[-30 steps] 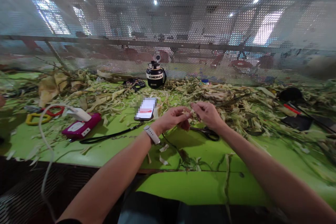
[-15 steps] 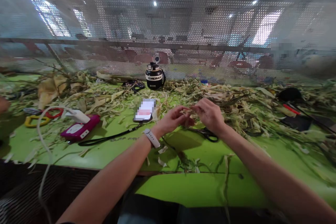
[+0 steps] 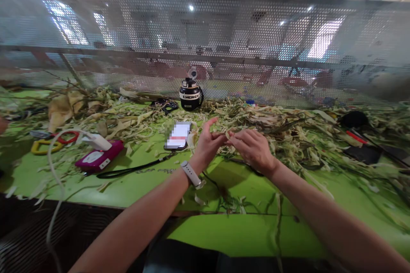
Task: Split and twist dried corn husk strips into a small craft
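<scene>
My left hand (image 3: 207,143), with a pale watch strap on its wrist, is raised over the green table, thumb pointing up and its other fingers pinched together. Fingertip to fingertip with it, my right hand (image 3: 254,148) is closed in a pinch, knuckles up. Between the two sets of fingertips shows a small pale piece of dried husk strip (image 3: 228,135); most of it is hidden by the fingers. Dark-handled scissors (image 3: 238,161) lie on the table under my right hand, largely covered by it. A phone (image 3: 179,135) with a lit screen rests left of my left hand.
Heaps of shredded husk (image 3: 278,121) cover the table's (image 3: 141,190) back. A black bottle (image 3: 190,96) stands before a perforated metal screen (image 3: 224,38). Leftward lie a purple power box (image 3: 101,158) with a white cable, and yellow-and-red-handled scissors (image 3: 48,147). Another person's hand (image 3: 2,125) shows far left.
My left thumb has lifted away from the fingers and points up. My right hand has turned and lowered slightly, covering more of the dark scissors. The view has shifted slightly.
</scene>
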`<state>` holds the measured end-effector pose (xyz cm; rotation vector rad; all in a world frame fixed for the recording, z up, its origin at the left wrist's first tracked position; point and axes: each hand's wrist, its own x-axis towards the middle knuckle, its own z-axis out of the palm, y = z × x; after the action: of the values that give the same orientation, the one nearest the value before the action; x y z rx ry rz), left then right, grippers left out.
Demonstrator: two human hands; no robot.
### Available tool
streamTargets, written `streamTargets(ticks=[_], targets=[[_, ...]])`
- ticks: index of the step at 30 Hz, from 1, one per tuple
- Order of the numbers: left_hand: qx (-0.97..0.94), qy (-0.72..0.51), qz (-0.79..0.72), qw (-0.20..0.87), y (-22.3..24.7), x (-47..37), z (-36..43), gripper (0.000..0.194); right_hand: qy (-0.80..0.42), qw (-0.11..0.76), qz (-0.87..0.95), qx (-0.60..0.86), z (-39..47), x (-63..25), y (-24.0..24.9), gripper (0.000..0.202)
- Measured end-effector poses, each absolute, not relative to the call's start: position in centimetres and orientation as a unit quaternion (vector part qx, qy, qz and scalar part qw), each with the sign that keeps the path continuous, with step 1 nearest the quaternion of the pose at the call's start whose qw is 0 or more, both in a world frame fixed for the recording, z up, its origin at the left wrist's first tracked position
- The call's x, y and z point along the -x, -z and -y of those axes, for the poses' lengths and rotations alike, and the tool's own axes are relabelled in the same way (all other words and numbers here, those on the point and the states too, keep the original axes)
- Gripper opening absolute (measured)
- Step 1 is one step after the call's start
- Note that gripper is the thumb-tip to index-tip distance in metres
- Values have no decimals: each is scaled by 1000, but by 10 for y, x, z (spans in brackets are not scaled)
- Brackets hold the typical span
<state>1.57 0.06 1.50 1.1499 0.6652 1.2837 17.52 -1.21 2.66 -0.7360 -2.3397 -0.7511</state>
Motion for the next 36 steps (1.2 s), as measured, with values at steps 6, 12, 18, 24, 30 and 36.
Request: streamTargets(ticks=[6, 12, 18, 24, 30, 36], targets=[[-580, -558, -258, 534, -14, -10, -6, 87, 241, 321, 874, 276, 12, -173, -23, 17], [-632, -524, -251, 514, -8, -6, -10, 89, 168, 422, 790, 412, 10, -176, -27, 23], [-642, -483, -261, 535, -8, -9, -7, 93, 216, 335, 830, 390, 5, -170, -23, 20], [-674, -514, -307, 432, -16, 0, -3, 70, 138, 404, 801, 421, 1, -170, -22, 25], [-775, -423, -316, 348, -17, 2, -6, 30, 13, 406, 810, 422, 1, -167, -23, 25], [-733, -475, -290, 391, -15, -4, -6, 33, -117, 453, 753, 463, 6, -159, -25, 29]])
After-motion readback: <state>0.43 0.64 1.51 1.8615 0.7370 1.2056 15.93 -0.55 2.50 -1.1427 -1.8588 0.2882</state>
